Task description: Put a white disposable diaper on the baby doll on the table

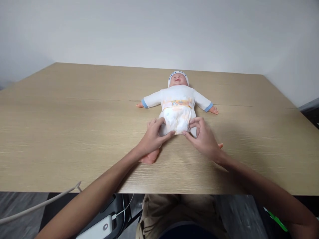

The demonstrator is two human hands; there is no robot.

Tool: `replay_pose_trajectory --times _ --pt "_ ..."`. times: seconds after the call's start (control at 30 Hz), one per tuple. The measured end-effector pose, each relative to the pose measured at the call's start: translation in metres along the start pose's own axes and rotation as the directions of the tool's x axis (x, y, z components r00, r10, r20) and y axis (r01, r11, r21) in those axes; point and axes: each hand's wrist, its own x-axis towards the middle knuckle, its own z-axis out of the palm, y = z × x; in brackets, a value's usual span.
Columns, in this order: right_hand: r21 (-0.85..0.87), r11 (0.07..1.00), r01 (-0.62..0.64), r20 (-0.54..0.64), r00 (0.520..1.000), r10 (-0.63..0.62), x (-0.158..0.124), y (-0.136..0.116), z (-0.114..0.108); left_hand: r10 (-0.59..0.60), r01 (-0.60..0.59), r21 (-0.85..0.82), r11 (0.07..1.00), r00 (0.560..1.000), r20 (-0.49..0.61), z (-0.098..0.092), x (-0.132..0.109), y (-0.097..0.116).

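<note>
A baby doll (178,92) in a white long-sleeved top with blue cuffs and a printed headband lies on its back, arms spread. Round its waist and hips is a white diaper (176,119) with an orange patterned band across the front. My left hand (155,134) pinches the diaper's edge at the leg opening on the left side, thumb near the bottom middle. On the other side my right hand (201,135) grips the matching edge between thumb and fingers. The doll's legs are mostly hidden under my hands; one foot (150,157) shows below my left wrist.
The doll rests on a wide wooden table (74,132) against a pale wall. Below the front edge are a white power bank (97,229) with a cable, a pale thick cord (37,207) at the left, and a green object (276,219) at the right.
</note>
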Motion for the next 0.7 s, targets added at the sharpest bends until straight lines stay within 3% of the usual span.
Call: replay_pose_trajectory --times 0.13,0.3,0.53,0.7 --pt "-0.037 0.997 -0.073 -0.073 0.995 0.070 -0.004 0.005 -0.004 -0.076 0.057 -0.214 0.975 0.994 -0.082 0.005 -0.008 -0.004" --pt "-0.058 0.997 -0.056 -0.052 0.997 0.053 -0.007 0.005 -0.006 -0.182 0.150 -0.250 0.956 0.977 -0.108 0.005 -0.015 0.002" --pt "-0.133 0.988 0.079 0.125 0.990 -0.062 0.004 -0.004 -0.008 -0.194 0.213 -0.276 0.937 0.976 0.094 -0.006 0.000 0.012" --pt "0.062 0.996 -0.062 0.215 0.975 0.048 0.011 -0.006 -0.012 -0.194 0.305 -0.517 0.800 0.946 0.258 -0.013 0.011 0.005"
